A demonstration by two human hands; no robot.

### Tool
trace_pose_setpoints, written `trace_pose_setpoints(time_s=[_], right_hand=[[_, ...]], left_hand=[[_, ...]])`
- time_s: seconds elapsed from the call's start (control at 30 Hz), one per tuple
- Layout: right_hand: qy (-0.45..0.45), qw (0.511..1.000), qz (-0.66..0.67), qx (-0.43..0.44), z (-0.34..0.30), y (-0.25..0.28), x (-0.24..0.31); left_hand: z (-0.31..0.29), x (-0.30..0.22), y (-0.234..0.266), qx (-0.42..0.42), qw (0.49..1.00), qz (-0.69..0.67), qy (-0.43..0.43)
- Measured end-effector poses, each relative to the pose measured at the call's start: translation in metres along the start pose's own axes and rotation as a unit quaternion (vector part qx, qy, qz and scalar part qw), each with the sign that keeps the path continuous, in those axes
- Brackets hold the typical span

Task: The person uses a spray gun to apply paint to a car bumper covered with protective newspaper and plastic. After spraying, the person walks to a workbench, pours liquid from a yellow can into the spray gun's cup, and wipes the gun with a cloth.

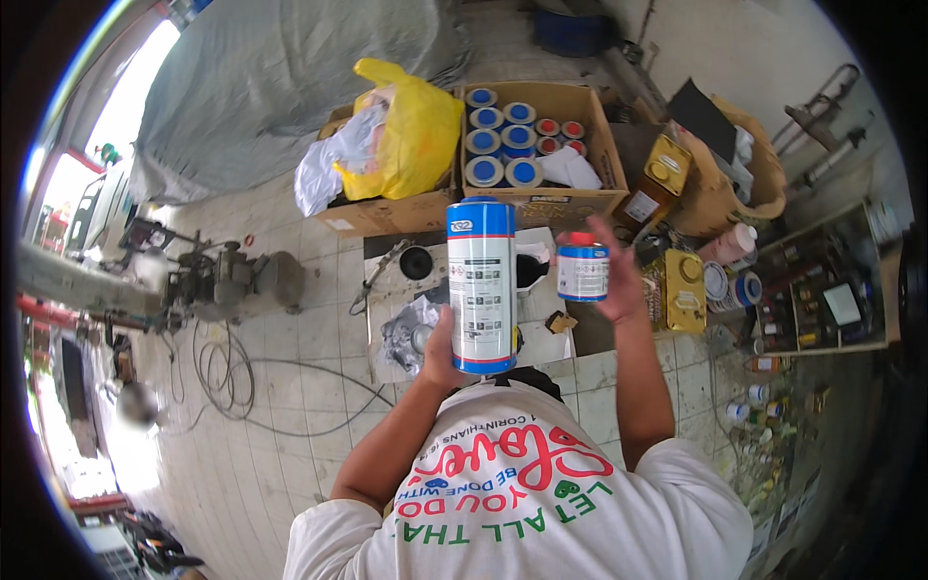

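Observation:
A tall blue-and-white can with a blue cap stands upright in front of me, and my left hand is wrapped round its lower left side. In my right hand is a small blue-and-white can with a red cap, held from its right side. The two cans are apart, the small one to the right and level with the upper half of the tall one. Both show printed labels. Below them lies a pale board with a dark round cup and crumpled grey sheeting.
A cardboard box holds several blue-capped and red-capped cans. Left of it, a yellow plastic bag sits in another box. Gold tins and a shelf stand at the right. A hose coils over the floor tiles at left.

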State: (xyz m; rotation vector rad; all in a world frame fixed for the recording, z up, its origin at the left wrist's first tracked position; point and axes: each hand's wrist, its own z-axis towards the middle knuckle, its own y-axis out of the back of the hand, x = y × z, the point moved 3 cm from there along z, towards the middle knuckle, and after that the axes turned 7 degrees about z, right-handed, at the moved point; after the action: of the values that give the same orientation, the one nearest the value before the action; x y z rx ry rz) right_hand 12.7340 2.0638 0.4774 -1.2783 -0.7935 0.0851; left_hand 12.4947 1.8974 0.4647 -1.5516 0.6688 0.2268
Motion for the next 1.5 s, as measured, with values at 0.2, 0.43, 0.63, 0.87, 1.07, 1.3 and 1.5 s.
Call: trace_pose_setpoints(time_s=[0.2,0.43,0.63,0.87,1.07,1.3,1.5], right_hand=[[-0.058,0.989,0.136,-0.008,-0.030,0.016,-0.081],[-0.019,0.986,0.160,-0.034,-0.035,-0.041,-0.080],[0.035,0.997,-0.027,-0.070,-0.034,-0.064,-0.074],[0.022,0.995,-0.084,-0.057,-0.032,-0.064,-0.084],[0.000,0.998,-0.023,-0.066,-0.033,-0.063,-0.083],[-0.006,0.998,-0.041,-0.055,-0.037,-0.057,-0.076],[0.228,0.722,-0.646,-0.101,-0.040,-0.020,-0.047]], left_hand=[[0.008,-0.004,0.021,-0.056,0.997,0.049,-0.008],[-0.001,-0.010,0.016,-0.025,0.996,0.089,0.010],[-0.003,-0.006,0.033,-0.069,0.991,0.111,0.023],[-0.005,-0.007,0.030,-0.051,0.992,0.119,0.009],[-0.005,-0.004,0.025,-0.056,0.991,0.120,0.002],[-0.005,0.003,0.026,0.005,0.996,0.088,-0.022],[0.002,0.001,0.015,-0.094,0.935,0.338,-0.057]])
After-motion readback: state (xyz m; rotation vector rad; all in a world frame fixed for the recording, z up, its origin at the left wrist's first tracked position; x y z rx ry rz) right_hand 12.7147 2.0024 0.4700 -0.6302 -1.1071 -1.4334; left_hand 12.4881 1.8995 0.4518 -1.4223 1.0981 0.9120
